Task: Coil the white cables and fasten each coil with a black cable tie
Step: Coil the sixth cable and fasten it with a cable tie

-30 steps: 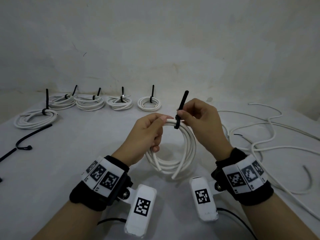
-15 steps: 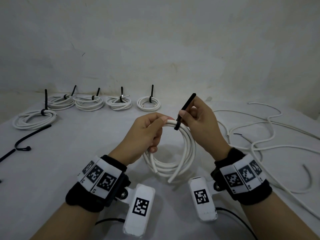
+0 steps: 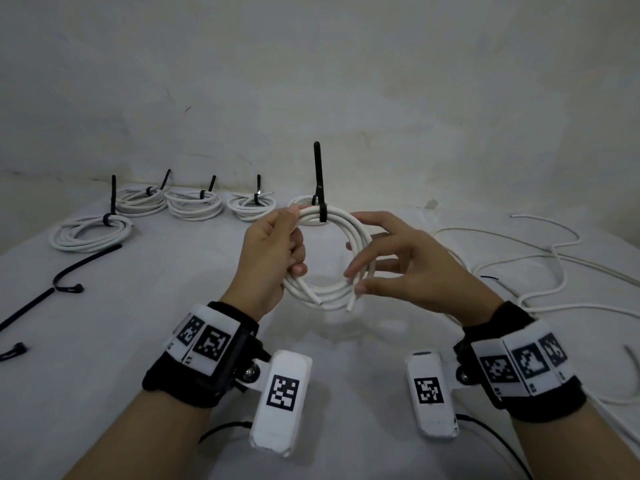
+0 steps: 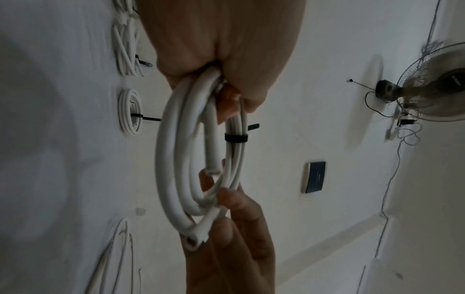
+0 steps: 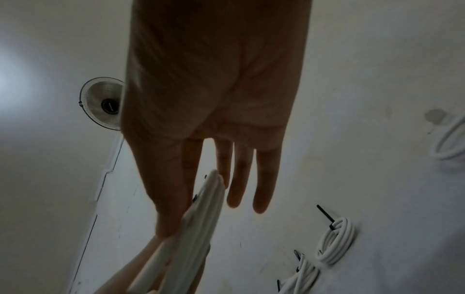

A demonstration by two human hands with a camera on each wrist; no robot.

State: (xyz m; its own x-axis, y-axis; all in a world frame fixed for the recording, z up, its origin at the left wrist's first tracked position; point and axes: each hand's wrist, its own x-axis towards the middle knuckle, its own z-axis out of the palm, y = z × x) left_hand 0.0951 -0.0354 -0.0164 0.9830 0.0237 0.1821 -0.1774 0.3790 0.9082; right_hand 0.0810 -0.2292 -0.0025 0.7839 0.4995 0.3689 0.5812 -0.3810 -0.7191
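- left hand (image 3: 273, 251) fingers curled round the left side of the white cable coil (image 3: 332, 261), holding it up above the bench (image 3: 138, 323), centre of scene
- black cable tie (image 3: 319, 188) wrapped round the top of the coil, tail sticking straight up
- right hand (image 3: 398, 268) fingers spread and mostly straight, fingertips against the right and lower side of the coil; not gripping it as far as head view shows, left wrist view blurry there
- two cut cable ends (image 3: 334, 303) hang at the bottom of the coil
- left wrist view: tie band (image 4: 236, 137) cinched round the strands just past the left thumb
- right wrist view: palm flat, fingers (image 5: 239, 179) extended, coil edge (image 5: 198, 228) beside the thumb
- far left on the bench: row of finished coils (image 3: 194, 204) each with a black tie, one more coil (image 3: 91, 232) nearer left
- loose black ties (image 3: 69, 271) lying near left
- uncoiled white cables (image 3: 540, 268) spread over the right side of the bench
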